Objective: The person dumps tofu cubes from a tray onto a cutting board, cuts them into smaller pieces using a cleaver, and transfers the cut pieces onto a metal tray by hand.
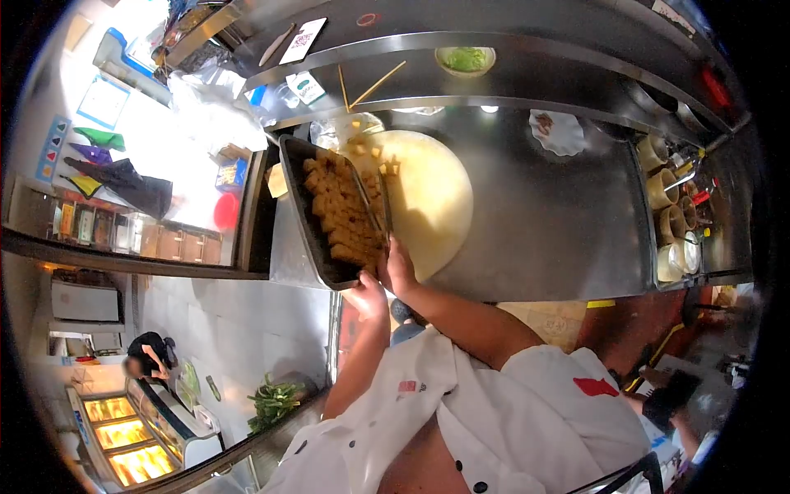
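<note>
Tray [302, 212], dark, oblong; left of frame centre, directly up-frame from both hands. Left hand [366, 296]: nearer, closed on the tray's near end, fingers partly hidden. Right hand [399, 267]: just right of it, wrapped round tongs [388, 206], arms parted, pointing up-frame; grip at tips unclear. Tray's long axis: steep, far end pointing upper left. Brown pieces [336, 206]: inside, massed lengthwise. Pale disc [436, 206]: right of tray. Bowl [466, 61]: top of frame, farthest.
</note>
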A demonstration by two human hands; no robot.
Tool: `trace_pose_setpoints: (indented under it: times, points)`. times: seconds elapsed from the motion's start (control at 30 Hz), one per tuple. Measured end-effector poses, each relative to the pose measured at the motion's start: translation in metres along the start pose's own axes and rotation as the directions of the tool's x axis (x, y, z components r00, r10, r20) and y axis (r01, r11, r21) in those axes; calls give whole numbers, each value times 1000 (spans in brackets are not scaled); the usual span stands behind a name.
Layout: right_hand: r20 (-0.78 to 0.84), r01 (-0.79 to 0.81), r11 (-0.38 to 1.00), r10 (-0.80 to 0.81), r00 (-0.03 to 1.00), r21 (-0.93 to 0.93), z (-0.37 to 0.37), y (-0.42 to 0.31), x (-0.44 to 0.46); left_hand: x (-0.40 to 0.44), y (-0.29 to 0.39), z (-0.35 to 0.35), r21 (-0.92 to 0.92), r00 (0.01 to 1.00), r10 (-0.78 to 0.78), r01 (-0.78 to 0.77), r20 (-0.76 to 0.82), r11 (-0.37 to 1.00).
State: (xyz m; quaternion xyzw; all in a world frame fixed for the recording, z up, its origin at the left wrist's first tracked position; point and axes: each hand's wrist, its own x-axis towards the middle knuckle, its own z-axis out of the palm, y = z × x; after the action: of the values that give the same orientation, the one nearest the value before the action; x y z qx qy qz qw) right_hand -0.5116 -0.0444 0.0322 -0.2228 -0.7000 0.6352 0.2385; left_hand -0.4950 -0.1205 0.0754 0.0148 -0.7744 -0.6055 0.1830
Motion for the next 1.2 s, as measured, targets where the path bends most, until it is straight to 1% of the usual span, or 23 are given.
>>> trace_pose_setpoints:
  times: [0.03, 0.07, 0.13, 0.17, 0.23, 0.27, 0.33, 0.37, 0.4, 0.47, 0.53, 0.57, 0.67, 0.7, 0.73, 0.8, 0.93, 1.0, 1.03, 1.07, 1.13, 1.17, 1.2]
  points:
    - [-7, -9, 999, 9, 1000, 39, -3, -5, -1, 0, 1, 1, -30, 1000, -15, 15, -16, 999]
    - [23, 2, 998, 0, 1000, -62, -1, -1, 1, -1, 3, 1, -30, 1000, -13, 13, -19, 999]
    - [45, 14, 987, -7, 999, -161, 1, 5, 5, -3, 5, 2, 237, 994, 107, -101, -14, 966]
    - [11, 24, 990, -23, 1000, -137, 3, 11, 1, -4, 12, 5, 109, 992, 124, -121, -18, 987]
    - [-18, 41, 993, -43, 999, -113, 11, 19, 2, -4, 17, 2, 59, 999, 45, -45, -2, 997]
    - [-4, -53, 993, 54, 999, 106, 27, 50, 7, 0, 19, 2, 7, 999, -25, 25, 23, 1000]
    - [33, -154, 937, 152, 988, 314, 28, 56, 5, 2, 10, 1, 52, 1000, 0, -1, 23, 999]
    - [34, -67, 997, 66, 997, 48, 14, 35, 2, 2, 0, 0, 95, 999, 28, -29, 19, 995]
    - [58, 33, 976, -21, 998, -217, 5, 22, 2, 4, -8, 0, 136, 998, 58, -60, 15, 989]
    - [52, 73, 968, -62, 997, -242, 0, 23, 2, 7, -5, 1, 196, 997, -2, -14, 82, 980]
    - [56, 102, 957, -90, 994, -270, -1, 22, -3, 0, 37, 9, 221, 949, 311, -312, 40, 924]
    - [42, 104, 971, -98, 994, -216, -1, 16, -2, 2, 34, 9, 95, 989, 148, -150, 21, 984]
    - [56, 95, 982, -87, 995, -164, -8, 1, 4, 1, 37, 9, 155, 972, 226, -233, 61, 960]
    - [92, 76, 982, -61, 994, -171, -9, 2, 1, 6, 19, 6, 471, 886, 452, -443, 102, 763]
    - [94, 74, 982, -59, 994, -171, -8, 2, 0, 4, 1, 4, 473, 887, 450, -441, 102, 763]
    - [38, 52, 980, -46, 998, -192, -4, 3, 1, 5, 10, 13, 84, 983, 178, -175, -37, 981]
    - [70, 164, 974, -155, 985, -154, -8, 13, -1, 0, 20, 13, 185, 981, 195, -194, 12, 963]
    - [43, 49, 973, -40, 998, -225, -4, 10, 4, 10, 24, 16, 206, 970, 243, -240, 12, 949]
    - [44, 46, 973, -37, 998, -224, -5, 9, 3, 7, 26, 15, 332, 926, 373, -372, 61, 867]
    - [60, 35, 972, -22, 998, -234, -12, -5, 2, 8, 25, 16, 334, 927, 371, -370, 63, 867]
    - [79, 24, 970, -5, 997, -243, -14, -11, 2, 11, 19, 17, 96, 999, 34, -32, -26, 995]
    - [74, 29, 975, -13, 997, -220, -11, -9, 5, 16, 15, 18, 97, 988, 155, -152, -27, 984]
    - [70, 35, 980, -22, 997, -198, -10, -7, 6, 15, 11, 17, 99, 988, 155, -151, -29, 984]
